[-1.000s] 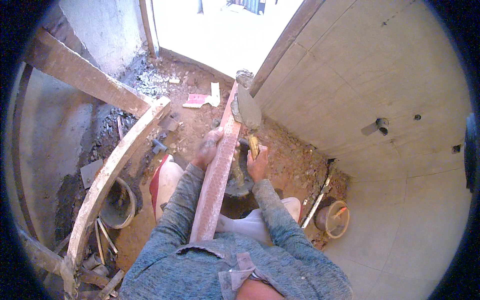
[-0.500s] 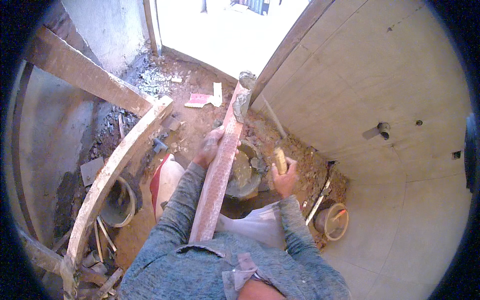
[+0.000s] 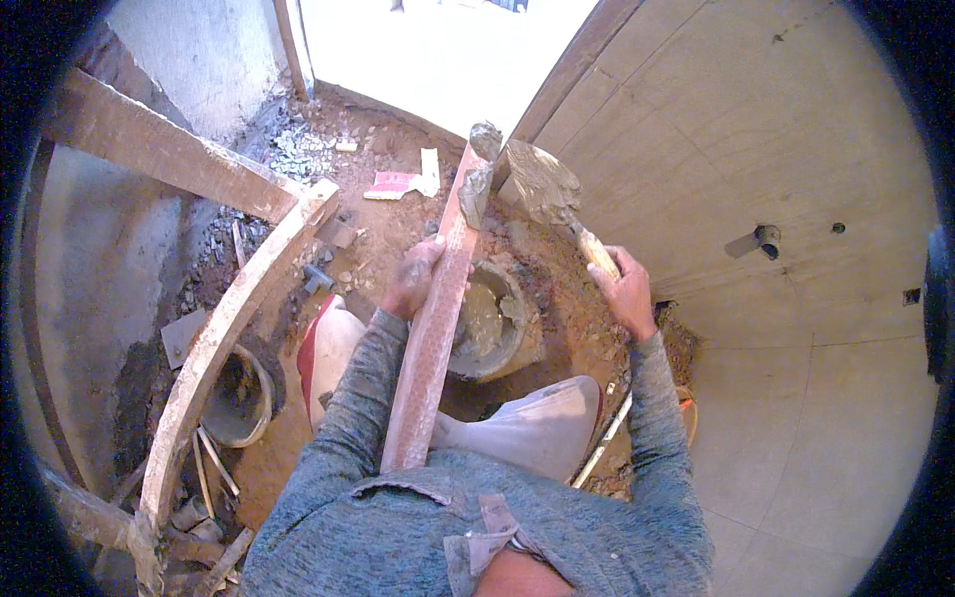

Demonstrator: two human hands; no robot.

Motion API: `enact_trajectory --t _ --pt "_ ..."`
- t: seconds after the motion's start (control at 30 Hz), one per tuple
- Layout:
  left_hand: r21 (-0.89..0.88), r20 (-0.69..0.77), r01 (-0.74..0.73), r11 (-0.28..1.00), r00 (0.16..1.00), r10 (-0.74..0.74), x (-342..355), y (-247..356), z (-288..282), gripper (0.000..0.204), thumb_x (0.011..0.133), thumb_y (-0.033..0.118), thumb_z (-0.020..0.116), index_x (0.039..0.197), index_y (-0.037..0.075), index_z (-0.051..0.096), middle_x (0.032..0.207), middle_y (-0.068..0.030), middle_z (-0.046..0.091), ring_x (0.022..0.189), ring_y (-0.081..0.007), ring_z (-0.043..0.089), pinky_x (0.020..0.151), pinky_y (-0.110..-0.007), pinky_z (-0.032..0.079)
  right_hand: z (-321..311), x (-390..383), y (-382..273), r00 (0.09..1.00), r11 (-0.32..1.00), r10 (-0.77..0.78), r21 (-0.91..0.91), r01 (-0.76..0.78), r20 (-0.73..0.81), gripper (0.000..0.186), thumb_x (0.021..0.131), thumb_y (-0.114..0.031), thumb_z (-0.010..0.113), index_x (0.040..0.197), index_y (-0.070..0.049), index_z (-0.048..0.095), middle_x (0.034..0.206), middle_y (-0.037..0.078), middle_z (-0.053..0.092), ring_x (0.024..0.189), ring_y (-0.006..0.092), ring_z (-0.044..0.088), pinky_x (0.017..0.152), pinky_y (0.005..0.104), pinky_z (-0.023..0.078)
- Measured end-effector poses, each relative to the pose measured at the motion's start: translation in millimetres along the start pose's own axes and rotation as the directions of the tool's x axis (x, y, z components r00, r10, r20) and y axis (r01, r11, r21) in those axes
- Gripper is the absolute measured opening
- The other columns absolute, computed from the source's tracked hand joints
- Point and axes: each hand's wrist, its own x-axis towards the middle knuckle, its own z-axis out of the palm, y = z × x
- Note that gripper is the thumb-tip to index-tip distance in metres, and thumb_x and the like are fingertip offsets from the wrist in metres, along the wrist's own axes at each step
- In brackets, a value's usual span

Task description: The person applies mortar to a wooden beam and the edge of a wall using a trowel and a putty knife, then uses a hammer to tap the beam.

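Your trowel [image 3: 542, 186] moved to one o'clock, right fingers [image 3: 619, 263] wrapped round it; left fingers [image 3: 428, 248] hugged the bar [image 3: 430, 343], probably steadying it.

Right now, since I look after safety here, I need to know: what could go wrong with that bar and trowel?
The grey mortar clumped near the far end of the reddish bar might drop off. Only the left hand grips the bar, so it could twist. The trowel in the right hand might scrape the wall if swung further right.
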Motion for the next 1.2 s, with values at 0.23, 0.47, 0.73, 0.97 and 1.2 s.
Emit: enact_trajectory --t 0.23,0.47,0.73,0.97,1.2 --pt "0.03 0.082 -0.089 0.996 0.993 0.086 -16 12 13 0.037 0.107 0.033 0.039 0.121 0.003 0.055 0.09 -0.0098 0.066 0.068 -0.0179 0.065 0.06 -0.032 0.057 -16 66 -10 0.998 0.993 -0.057 -0.101 0.061 0.04 0.037 0.087 -0.037 0.07 0.101 -0.003 0.071 0.081 0.013 0.072 0.072 0.0223 0.068 0.068 0.0381 0.053" --pt "0.101 0.126 -0.134 0.986 0.985 0.121 -20 12 16 0.038 0.107 0.03 0.041 0.127 0.001 0.055 0.096 -0.0058 0.064 0.075 -0.0136 0.062 0.066 -0.031 0.056 -38 110 -21 0.933 0.979 0.203 -0.048 -0.198 0.296 0.028 0.094 -0.034 0.061 0.099 -0.008 0.069 0.068 0.0 0.061 0.05 0.0078 0.054 0.044 0.0251 0.043" --pt "0.151 0.183 -0.215 0.965 0.965 0.186 -24 9 12 0.041 0.104 0.038 0.047 0.125 0.004 0.054 0.091 -0.0106 0.067 0.07 -0.0184 0.066 0.062 -0.031 0.057 -50 141 -11 0.877 0.948 0.277 0.039 -0.317 0.393 0.032 0.095 -0.038 0.058 0.095 -0.007 0.067 0.068 0.002 0.061 0.049 0.0091 0.055 0.042 0.0248 0.042" --pt "0.02 0.156 -0.113 0.993 0.982 0.108 -26 10 9 0.037 0.107 0.028 0.041 0.13 0.002 0.054 0.097 -0.0043 0.063 0.077 -0.0115 0.062 0.066 -0.028 0.055 -41 122 -8 0.935 0.961 0.269 0.002 -0.277 0.231 0.03 0.096 -0.034 0.056 0.096 -0.006 0.066 0.07 0.002 0.062 0.049 0.0096 0.056 0.041 0.025 0.041" --pt "0.052 0.16 -0.203 0.978 0.968 0.193 -19 1 7 0.04 0.107 0.031 0.04 0.131 0.002 0.054 0.095 -0.004 0.064 0.075 -0.0112 0.062 0.065 -0.027 0.054 -43 74 -17 0.882 0.833 0.295 0.352 -0.426 0.368 0.03 0.097 -0.031 0.055 0.107 -0.004 0.063 0.071 0.002 0.062 0.045 0.0078 0.052 0.039 0.0221 0.04"
